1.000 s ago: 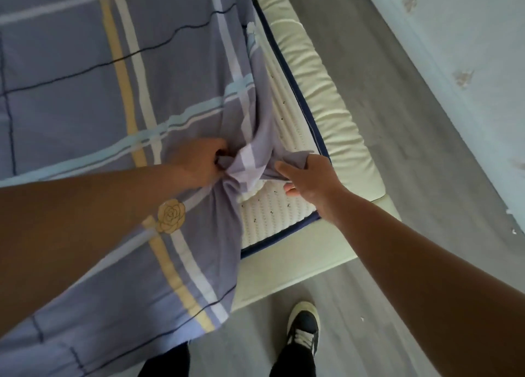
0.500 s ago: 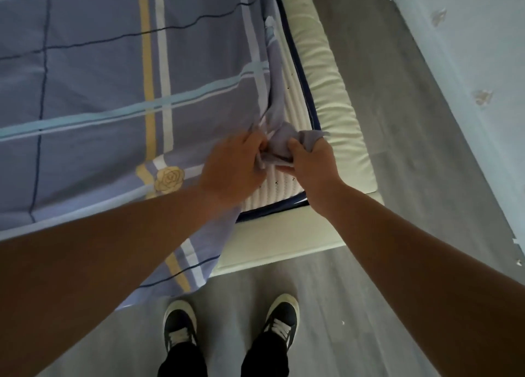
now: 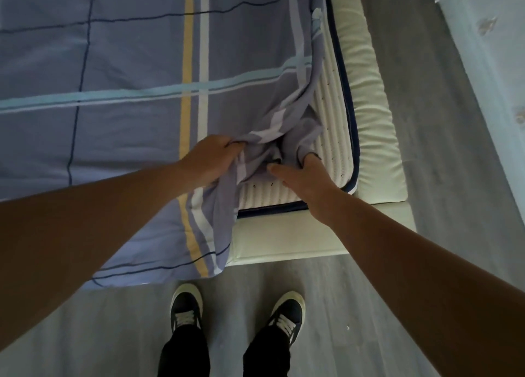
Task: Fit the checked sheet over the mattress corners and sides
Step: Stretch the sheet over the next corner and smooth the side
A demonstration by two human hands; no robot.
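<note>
Covering most of the mattress [image 3: 264, 194], the checked sheet [image 3: 127, 64] bunches at centre, leaving the quilted corner bare toward 4 o'clock. The left hand [image 3: 210, 160] clutches the bunch from 9 o'clock. The right hand [image 3: 305, 177], at 3 o'clock, hooks its fingers into a fold. A cream bed frame [image 3: 369, 98] borders the mattress. Dark shoes [image 3: 184, 311] stand at 6 o'clock.

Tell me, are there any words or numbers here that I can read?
None: there is no text to read anywhere.
The sheet has only stripes and thin lines.
The mattress shows only ribs and small dark dots.
The shoes show no brand that can be made out.
</note>
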